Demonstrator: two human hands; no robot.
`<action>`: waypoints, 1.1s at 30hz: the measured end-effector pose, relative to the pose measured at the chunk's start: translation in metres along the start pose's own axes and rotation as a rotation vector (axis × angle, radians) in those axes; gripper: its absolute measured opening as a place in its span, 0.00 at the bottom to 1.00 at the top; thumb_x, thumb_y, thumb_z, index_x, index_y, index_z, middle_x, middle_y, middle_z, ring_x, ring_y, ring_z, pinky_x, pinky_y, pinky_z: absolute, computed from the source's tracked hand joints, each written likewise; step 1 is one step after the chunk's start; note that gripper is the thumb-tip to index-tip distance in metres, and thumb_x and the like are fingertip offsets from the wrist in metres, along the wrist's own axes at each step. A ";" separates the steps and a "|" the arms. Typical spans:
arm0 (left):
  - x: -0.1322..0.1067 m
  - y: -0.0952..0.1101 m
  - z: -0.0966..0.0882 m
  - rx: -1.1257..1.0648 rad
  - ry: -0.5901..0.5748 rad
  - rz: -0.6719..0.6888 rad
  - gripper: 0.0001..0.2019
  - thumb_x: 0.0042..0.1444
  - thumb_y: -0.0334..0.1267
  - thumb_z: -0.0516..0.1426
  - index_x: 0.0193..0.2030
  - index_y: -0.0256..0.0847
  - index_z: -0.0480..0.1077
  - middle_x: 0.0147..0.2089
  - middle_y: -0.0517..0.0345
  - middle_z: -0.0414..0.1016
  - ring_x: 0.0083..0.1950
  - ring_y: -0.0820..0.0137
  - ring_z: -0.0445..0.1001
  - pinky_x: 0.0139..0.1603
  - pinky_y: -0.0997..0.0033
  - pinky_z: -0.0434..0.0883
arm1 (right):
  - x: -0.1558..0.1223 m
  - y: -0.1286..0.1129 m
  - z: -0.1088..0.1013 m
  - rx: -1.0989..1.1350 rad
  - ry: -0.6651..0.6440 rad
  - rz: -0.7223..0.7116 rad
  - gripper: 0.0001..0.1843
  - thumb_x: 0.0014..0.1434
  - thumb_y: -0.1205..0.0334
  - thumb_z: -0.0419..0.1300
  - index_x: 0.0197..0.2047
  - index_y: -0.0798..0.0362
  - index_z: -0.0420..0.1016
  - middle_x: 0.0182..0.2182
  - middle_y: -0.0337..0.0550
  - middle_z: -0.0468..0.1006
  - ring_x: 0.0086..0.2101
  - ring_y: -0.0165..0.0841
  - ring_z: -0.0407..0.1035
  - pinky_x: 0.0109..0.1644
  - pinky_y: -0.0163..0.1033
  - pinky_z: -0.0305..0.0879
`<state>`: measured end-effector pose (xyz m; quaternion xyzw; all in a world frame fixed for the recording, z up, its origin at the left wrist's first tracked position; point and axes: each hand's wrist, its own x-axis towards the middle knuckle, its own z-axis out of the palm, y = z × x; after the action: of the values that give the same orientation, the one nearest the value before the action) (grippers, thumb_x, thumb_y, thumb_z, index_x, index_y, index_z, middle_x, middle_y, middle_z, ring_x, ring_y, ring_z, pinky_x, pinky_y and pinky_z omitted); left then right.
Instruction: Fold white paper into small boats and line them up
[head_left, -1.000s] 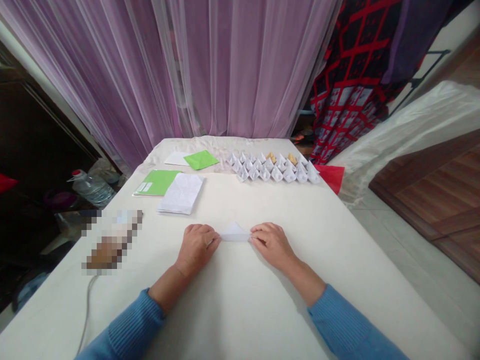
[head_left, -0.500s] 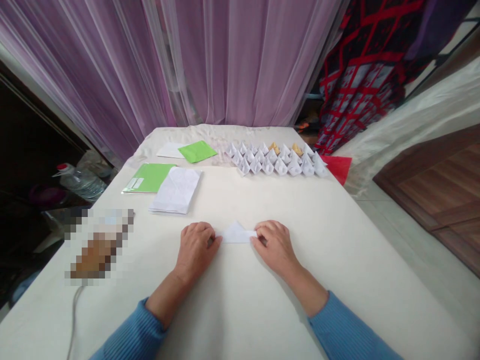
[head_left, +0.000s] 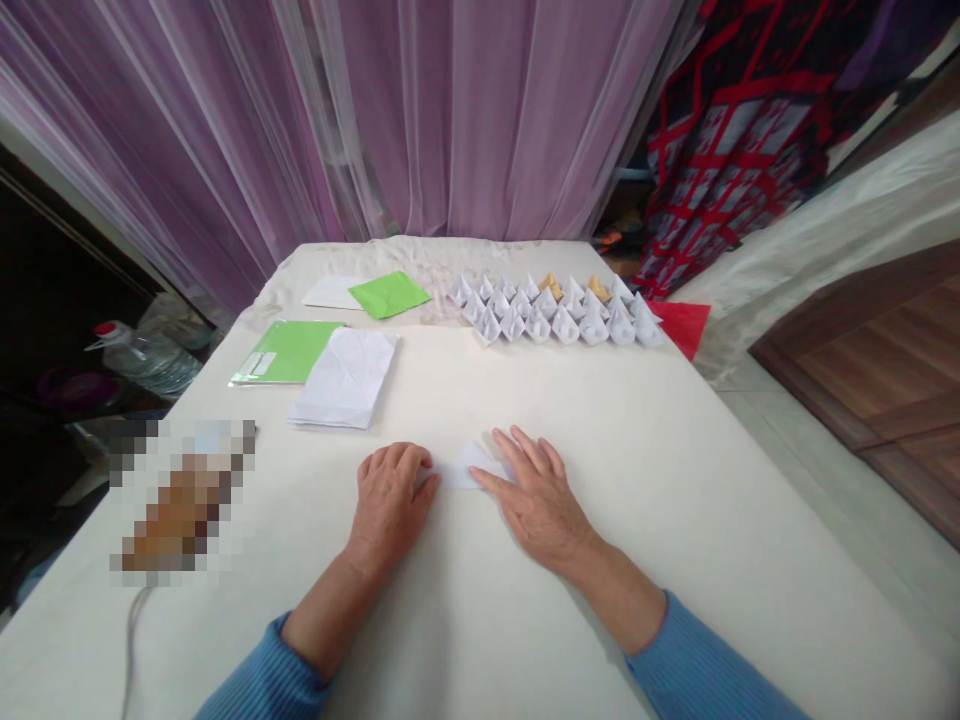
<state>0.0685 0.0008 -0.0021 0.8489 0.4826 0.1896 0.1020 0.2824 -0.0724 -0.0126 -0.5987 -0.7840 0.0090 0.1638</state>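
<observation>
A small folded white paper piece lies flat on the cream table between my hands. My left hand has curled fingers pinching the paper's left end. My right hand lies flat with fingers stretched out, pressing down on the paper's right part. Both sleeves are blue.
Several folded white paper boats stand in rows at the far right, beside a red sheet. A stack of white paper and green sheets lie at the far left. A blurred object with a cable sits left. Purple curtains hang behind.
My right hand has opened from a pinch at the paper's right end and now lies flat over it. The left hand stays put. The view shifted slightly.
</observation>
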 end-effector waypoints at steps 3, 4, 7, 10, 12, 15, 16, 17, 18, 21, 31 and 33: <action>0.001 0.002 -0.002 -0.001 -0.030 0.011 0.03 0.60 0.35 0.54 0.39 0.46 0.68 0.42 0.56 0.73 0.47 0.61 0.70 0.48 0.56 0.63 | 0.001 -0.006 -0.004 0.015 -0.081 -0.079 0.24 0.64 0.53 0.56 0.63 0.37 0.64 0.69 0.48 0.52 0.67 0.49 0.43 0.66 0.62 0.41; 0.002 0.002 -0.002 -0.001 -0.036 0.016 0.04 0.60 0.36 0.54 0.38 0.46 0.69 0.43 0.56 0.73 0.47 0.62 0.70 0.48 0.56 0.63 | 0.001 -0.007 -0.004 0.016 -0.095 -0.081 0.25 0.65 0.50 0.55 0.64 0.37 0.63 0.69 0.49 0.52 0.67 0.49 0.43 0.66 0.63 0.40; 0.002 0.001 -0.003 -0.005 -0.058 0.019 0.05 0.61 0.37 0.53 0.38 0.47 0.70 0.44 0.56 0.73 0.48 0.62 0.70 0.49 0.55 0.63 | -0.003 -0.008 -0.005 0.002 -0.115 -0.045 0.25 0.65 0.48 0.54 0.65 0.38 0.63 0.69 0.50 0.53 0.67 0.50 0.44 0.66 0.63 0.42; 0.002 -0.002 -0.003 -0.017 -0.082 0.012 0.05 0.61 0.37 0.54 0.37 0.46 0.71 0.45 0.56 0.73 0.49 0.62 0.69 0.51 0.56 0.63 | -0.012 -0.003 -0.004 -0.033 -0.108 0.003 0.26 0.65 0.47 0.54 0.65 0.38 0.63 0.68 0.51 0.54 0.67 0.50 0.45 0.65 0.63 0.44; 0.002 -0.004 -0.003 -0.020 -0.088 0.003 0.05 0.60 0.36 0.54 0.37 0.46 0.72 0.45 0.57 0.73 0.49 0.62 0.70 0.51 0.57 0.62 | -0.020 0.002 -0.004 -0.067 -0.093 0.041 0.26 0.66 0.48 0.53 0.65 0.38 0.63 0.68 0.51 0.55 0.67 0.49 0.46 0.65 0.62 0.44; 0.002 -0.006 -0.004 -0.020 -0.098 -0.013 0.06 0.59 0.36 0.55 0.37 0.47 0.73 0.46 0.58 0.74 0.50 0.62 0.70 0.52 0.57 0.61 | -0.030 0.007 -0.006 -0.102 -0.073 0.091 0.25 0.66 0.49 0.52 0.65 0.38 0.63 0.68 0.51 0.55 0.66 0.50 0.47 0.64 0.62 0.46; 0.002 -0.007 -0.004 -0.020 -0.103 -0.017 0.06 0.59 0.35 0.55 0.37 0.47 0.73 0.46 0.58 0.74 0.51 0.62 0.70 0.53 0.57 0.61 | -0.032 0.008 -0.006 -0.108 -0.064 0.109 0.24 0.66 0.49 0.52 0.64 0.39 0.64 0.67 0.51 0.56 0.66 0.50 0.48 0.64 0.62 0.47; 0.002 -0.006 -0.005 -0.019 -0.104 -0.021 0.06 0.59 0.35 0.55 0.38 0.48 0.73 0.46 0.58 0.74 0.51 0.62 0.70 0.53 0.57 0.61 | -0.033 0.008 -0.007 -0.113 -0.052 0.127 0.23 0.66 0.50 0.52 0.64 0.39 0.65 0.67 0.50 0.58 0.66 0.50 0.49 0.64 0.61 0.47; 0.002 -0.006 -0.005 -0.016 -0.104 -0.026 0.06 0.59 0.35 0.55 0.38 0.48 0.74 0.46 0.58 0.74 0.51 0.62 0.70 0.53 0.57 0.60 | -0.033 0.008 -0.007 -0.117 -0.037 0.144 0.22 0.67 0.50 0.51 0.63 0.40 0.67 0.66 0.50 0.59 0.65 0.50 0.50 0.63 0.61 0.48; 0.003 0.000 -0.008 0.009 -0.094 -0.042 0.06 0.58 0.35 0.55 0.37 0.48 0.74 0.45 0.59 0.74 0.51 0.62 0.70 0.53 0.57 0.60 | -0.032 0.007 -0.008 -0.122 0.007 0.169 0.20 0.67 0.53 0.51 0.60 0.42 0.71 0.64 0.48 0.64 0.64 0.49 0.52 0.63 0.60 0.49; 0.037 0.008 -0.015 0.176 -0.260 0.165 0.17 0.55 0.47 0.61 0.49 0.45 0.71 0.48 0.53 0.74 0.52 0.58 0.70 0.52 0.54 0.61 | -0.027 0.006 -0.006 -0.090 0.072 0.162 0.18 0.66 0.57 0.53 0.57 0.44 0.74 0.61 0.49 0.68 0.62 0.47 0.56 0.63 0.57 0.51; 0.053 0.010 -0.019 0.193 -0.369 0.276 0.23 0.54 0.48 0.62 0.55 0.47 0.68 0.54 0.51 0.72 0.55 0.57 0.69 0.54 0.55 0.61 | -0.027 0.007 -0.005 -0.081 0.069 0.164 0.18 0.66 0.57 0.53 0.57 0.44 0.74 0.61 0.50 0.68 0.63 0.47 0.56 0.63 0.57 0.52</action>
<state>0.0927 0.0408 0.0302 0.9329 0.3510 -0.0035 0.0801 0.2961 -0.0969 -0.0164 -0.6670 -0.7259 -0.0298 0.1653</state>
